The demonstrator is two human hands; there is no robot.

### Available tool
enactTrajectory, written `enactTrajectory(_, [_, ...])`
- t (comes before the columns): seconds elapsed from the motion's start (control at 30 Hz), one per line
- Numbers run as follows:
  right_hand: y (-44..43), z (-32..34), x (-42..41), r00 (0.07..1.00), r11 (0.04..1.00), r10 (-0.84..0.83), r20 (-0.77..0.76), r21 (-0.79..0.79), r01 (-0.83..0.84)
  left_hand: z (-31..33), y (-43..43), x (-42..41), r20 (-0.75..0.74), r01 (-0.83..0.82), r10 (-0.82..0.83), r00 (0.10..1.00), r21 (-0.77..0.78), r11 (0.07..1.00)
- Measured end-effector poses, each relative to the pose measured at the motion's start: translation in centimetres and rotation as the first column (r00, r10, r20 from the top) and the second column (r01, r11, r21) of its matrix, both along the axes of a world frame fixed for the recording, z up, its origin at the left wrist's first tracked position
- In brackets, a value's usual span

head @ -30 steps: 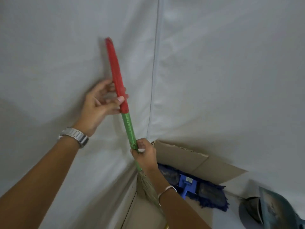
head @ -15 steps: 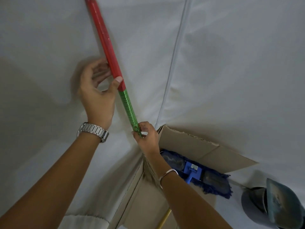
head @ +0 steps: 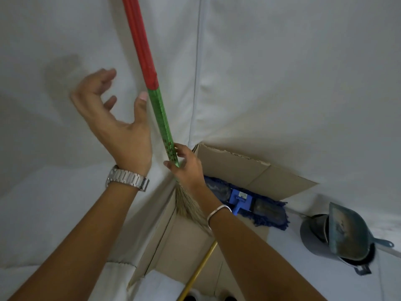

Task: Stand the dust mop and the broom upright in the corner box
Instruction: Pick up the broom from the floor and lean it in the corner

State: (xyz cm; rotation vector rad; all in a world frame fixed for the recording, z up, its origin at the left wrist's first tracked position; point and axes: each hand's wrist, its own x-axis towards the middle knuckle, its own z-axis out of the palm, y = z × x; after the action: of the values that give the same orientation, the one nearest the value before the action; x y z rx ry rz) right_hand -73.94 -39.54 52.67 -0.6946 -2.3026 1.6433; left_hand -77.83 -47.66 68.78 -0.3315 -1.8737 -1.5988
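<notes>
Nearest the camera, two forearms reach forward and down; a metal watch [head: 127, 178] on the left wrist, a thin bangle [head: 218, 210] on the right. Below them, a yellow mop pole [head: 200, 268] slants out of the box toward the wearer. Right hand [head: 188, 168]: fingers loosely curled around the lower green part of the broom [head: 161, 114] handle, just above the bristles; it looks like a light steadying hold, though how firm cannot be told. Left hand [head: 115, 118]: open, fingers spread, holding nothing; only the thumb tip sits against or just beside the green handle, contact not certain. Broom stands nearly upright, tilted slightly left at the top, red upper handle running out of frame, bristles down inside the cardboard box [head: 256, 170] near its left wall. Farther in, the blue mop [head: 240, 200] head lies flat across the box floor toward the back, its far end poking out over the box's low right side. Right of the box, a grey bucket [head: 312, 237] with a dustpan [head: 347, 233] in it. Beyond, the white walls meet in a corner seam [head: 196, 68]. Judgement: the broom is close to placed but needs to rest against the corner unaided before the right hand lets go. The mop is in the box, yet with its pole slanting outward it does not look upright; raising it seems the remaining step.
</notes>
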Motion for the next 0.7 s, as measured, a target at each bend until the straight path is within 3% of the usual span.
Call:
enactTrajectory(0.17, [2.3,-0.2,1.3,0.988,0.99,0.139,0.064,0.022,-0.14,-3.8,2.2,3.2,0.008,0.096,-0.096,0.995,-0.191,0.977])
enactTrajectory(0.3, [2.1,-0.1,0.9,0.975,0.978,0.205,0.085,0.031,-0.208,-3.5,3.0,1.1,0.097,0.016,-0.003,0.995,-0.133,0.991])
enactTrajectory(0.47, [3.0,-0.7,1.8,0.976,0.978,0.202,0.082,0.042,-0.206,-4.5,2.0,1.4,0.083,-0.006,0.024,0.996,-0.212,0.977])
enactTrajectory(0.7, [4.2,-3.0,6.6,0.96,0.915,0.226,0.166,0.303,-0.268,-10.9,0.2,6.6,0.203,0.04,0.015,0.979,-0.263,0.964])
